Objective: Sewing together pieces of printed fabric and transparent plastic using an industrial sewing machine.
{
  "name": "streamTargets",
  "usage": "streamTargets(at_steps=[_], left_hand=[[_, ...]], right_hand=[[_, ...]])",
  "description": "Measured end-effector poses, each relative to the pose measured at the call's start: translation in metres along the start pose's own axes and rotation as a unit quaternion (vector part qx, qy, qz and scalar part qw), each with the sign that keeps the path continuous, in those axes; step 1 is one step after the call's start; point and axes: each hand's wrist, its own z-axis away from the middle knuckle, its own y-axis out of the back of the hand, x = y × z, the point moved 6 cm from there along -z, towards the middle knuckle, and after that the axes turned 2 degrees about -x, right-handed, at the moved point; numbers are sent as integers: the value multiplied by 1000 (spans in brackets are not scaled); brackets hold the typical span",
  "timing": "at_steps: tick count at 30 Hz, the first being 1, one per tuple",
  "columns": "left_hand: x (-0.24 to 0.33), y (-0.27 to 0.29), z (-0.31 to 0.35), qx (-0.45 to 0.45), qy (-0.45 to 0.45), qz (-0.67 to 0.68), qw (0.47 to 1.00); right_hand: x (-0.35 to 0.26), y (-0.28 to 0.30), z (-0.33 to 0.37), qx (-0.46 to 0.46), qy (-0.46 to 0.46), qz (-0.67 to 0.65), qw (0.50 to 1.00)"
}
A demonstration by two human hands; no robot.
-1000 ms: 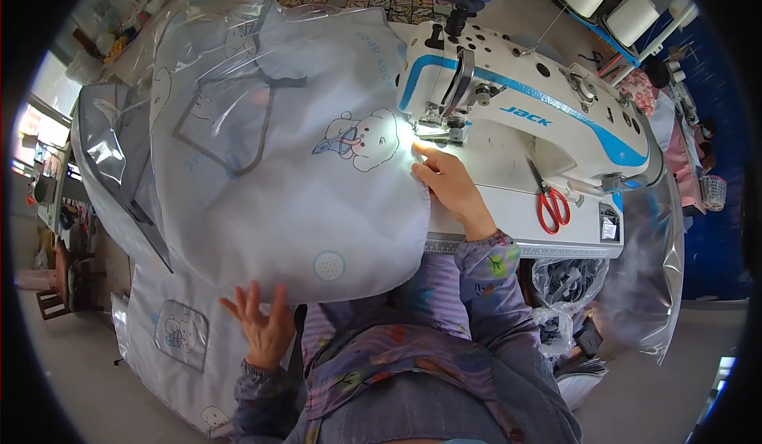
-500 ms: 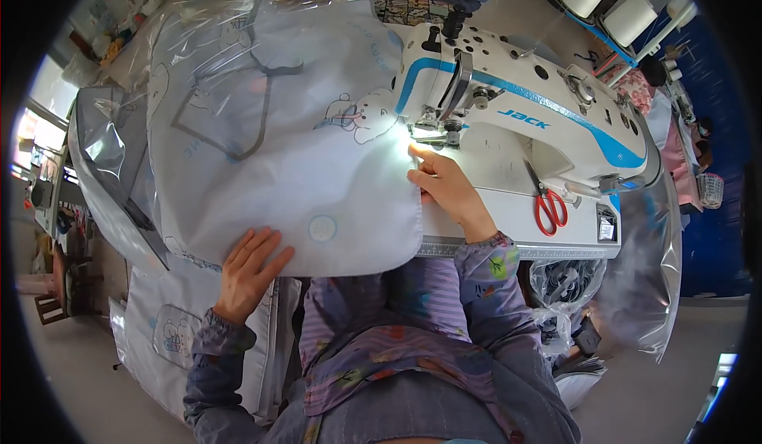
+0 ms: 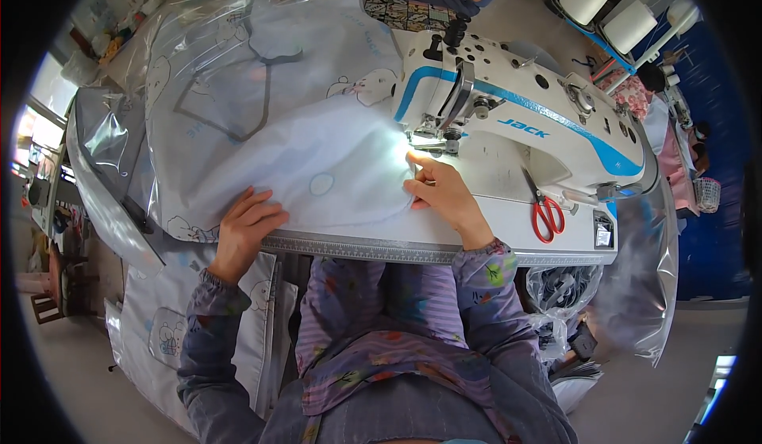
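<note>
White fabric (image 3: 290, 158) shifted forward, more ruler edge (image 3: 357, 249) bared

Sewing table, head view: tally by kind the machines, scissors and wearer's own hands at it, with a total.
Sewing machine: 1
Red-handled scissors: 1
Wearer's hands: 2 (left hand and right hand, both at the pale printed sheet)
Total: 4
</note>
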Motion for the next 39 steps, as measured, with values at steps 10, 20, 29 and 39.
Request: streamTargets(at_steps=[10,20,29,39], left_hand=[[-20,-8,-36,6,-14,1,1000],[12,-9,-39,-31,33,-20,999],[122,-36,-38,-118,39,-101,987],[156,-64,-89,-74,7,-84,994]], right_hand=[[-11,5,7,18,-38,80,996],[-7,5,3,18,-38,91,995],[-11,6,4,31,-19,114,993],[19,-8,23,88,39,-25,995]])
